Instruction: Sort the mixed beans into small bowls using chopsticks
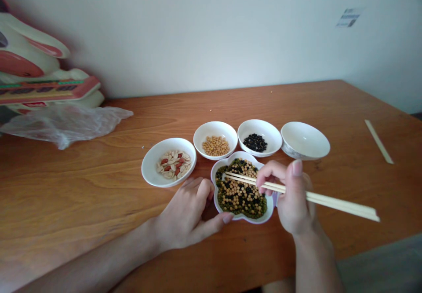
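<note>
A flower-shaped white dish (216, 201) holds a mix of green, black and yellow beans (242, 192). My right hand (293, 196) grips a pair of chopsticks (339, 203), their tips over the beans near the dish's upper left; whether a bean is between them I cannot tell. My left hand (189, 214) rests at the dish's left side, thumb against the lower rim and the other fingers curled, some hidden. Around the dish stand a bowl of peanuts (173, 164), a bowl of yellow soybeans (215, 146), a bowl of black beans (255, 142) and a bare white bowl (305, 140).
A pale paper strip or sleeve (378, 141) lies at the right of the wooden table (171, 112). Crumpled clear plastic (72, 121) and a cartoon-animal box or toy (42, 73) are at the back left. Behind is a wall with a small label (349, 17).
</note>
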Demonstrator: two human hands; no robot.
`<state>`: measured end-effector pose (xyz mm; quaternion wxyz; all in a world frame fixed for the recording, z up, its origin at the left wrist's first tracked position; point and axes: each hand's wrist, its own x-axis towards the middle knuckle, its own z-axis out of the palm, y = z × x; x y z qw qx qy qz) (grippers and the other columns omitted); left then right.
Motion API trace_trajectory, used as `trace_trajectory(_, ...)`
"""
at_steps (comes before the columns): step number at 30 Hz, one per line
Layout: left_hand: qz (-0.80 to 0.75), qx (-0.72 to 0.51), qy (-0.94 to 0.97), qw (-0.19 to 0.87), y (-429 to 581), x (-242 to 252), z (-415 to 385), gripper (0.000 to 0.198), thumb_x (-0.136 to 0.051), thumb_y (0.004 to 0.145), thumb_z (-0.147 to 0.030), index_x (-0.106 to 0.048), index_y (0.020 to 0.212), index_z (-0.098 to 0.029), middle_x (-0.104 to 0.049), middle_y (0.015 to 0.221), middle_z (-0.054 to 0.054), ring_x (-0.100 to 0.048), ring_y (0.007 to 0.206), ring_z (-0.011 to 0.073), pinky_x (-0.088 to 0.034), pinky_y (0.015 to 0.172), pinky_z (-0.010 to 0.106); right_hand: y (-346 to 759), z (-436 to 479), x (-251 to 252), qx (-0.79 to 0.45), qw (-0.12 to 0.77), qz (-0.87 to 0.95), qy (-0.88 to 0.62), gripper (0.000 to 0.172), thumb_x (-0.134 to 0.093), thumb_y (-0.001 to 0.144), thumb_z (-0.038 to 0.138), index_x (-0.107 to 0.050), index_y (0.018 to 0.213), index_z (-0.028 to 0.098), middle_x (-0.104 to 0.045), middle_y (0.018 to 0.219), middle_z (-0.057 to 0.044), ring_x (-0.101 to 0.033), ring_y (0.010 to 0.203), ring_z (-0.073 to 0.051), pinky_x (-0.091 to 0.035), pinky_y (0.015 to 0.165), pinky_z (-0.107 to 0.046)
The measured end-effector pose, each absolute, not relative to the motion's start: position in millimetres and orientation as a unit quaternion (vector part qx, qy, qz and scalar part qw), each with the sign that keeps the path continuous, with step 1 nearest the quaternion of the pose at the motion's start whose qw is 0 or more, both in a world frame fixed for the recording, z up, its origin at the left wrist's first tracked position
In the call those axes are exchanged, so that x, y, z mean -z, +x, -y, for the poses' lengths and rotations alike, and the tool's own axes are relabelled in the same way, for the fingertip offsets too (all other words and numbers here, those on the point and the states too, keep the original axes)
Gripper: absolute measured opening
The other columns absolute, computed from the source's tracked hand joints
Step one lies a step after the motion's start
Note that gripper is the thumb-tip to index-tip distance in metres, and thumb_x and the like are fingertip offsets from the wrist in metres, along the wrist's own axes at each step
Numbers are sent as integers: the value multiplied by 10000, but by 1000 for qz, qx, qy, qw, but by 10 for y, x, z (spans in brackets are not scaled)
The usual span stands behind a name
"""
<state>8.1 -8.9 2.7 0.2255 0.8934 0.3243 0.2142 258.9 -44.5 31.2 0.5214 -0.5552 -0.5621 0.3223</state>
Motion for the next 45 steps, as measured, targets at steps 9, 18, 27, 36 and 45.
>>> trace_trajectory(9,-323,-215,893,228,76,-43,84,339,-643,1021,-536,-489,984,-236,-660,864,37,-625,725,216,-504,644,353,2491,463,-349,-313,489,603,-547,758,-209,1133,656,-665,720,214,-620,649,-20,-569,627,-149,-408,605,-303)
trace_trajectory(18,-322,-210,893,233,85,-52,81,335,-649,1021,-526,-497,986,-229,-662,865,42,-628,722,217,-505,645,355,2506,474,-301,-329,476,617,-533,772,-130,1134,656,-654,767,222,-617,681,-8,-571,647,-147,-401,630,-308)
trace_trajectory(27,-323,-209,893,235,77,-39,82,331,-649,1021,-524,-508,987,-226,-659,873,43,-628,736,225,-511,656,360,2482,470,-331,-310,478,615,-545,742,-186,1143,638,-653,749,217,-600,661,-3,-557,629,-137,-400,631,-299)
trace_trajectory(36,-325,-205,894,230,73,-30,84,351,-636,1027,-544,-500,981,-223,-644,857,37,-615,723,222,-512,656,367,2565,458,-288,-316,488,602,-547,782,-170,1121,687,-658,721,223,-615,634,-13,-570,612,-148,-405,591,-303)
trace_trajectory(45,-320,-206,895,232,68,-26,92,344,-628,1035,-539,-491,986,-227,-646,860,31,-609,717,212,-507,654,362,2528,446,-316,-298,495,606,-546,776,-207,1125,676,-668,702,217,-626,622,-19,-582,602,-144,-416,583,-295)
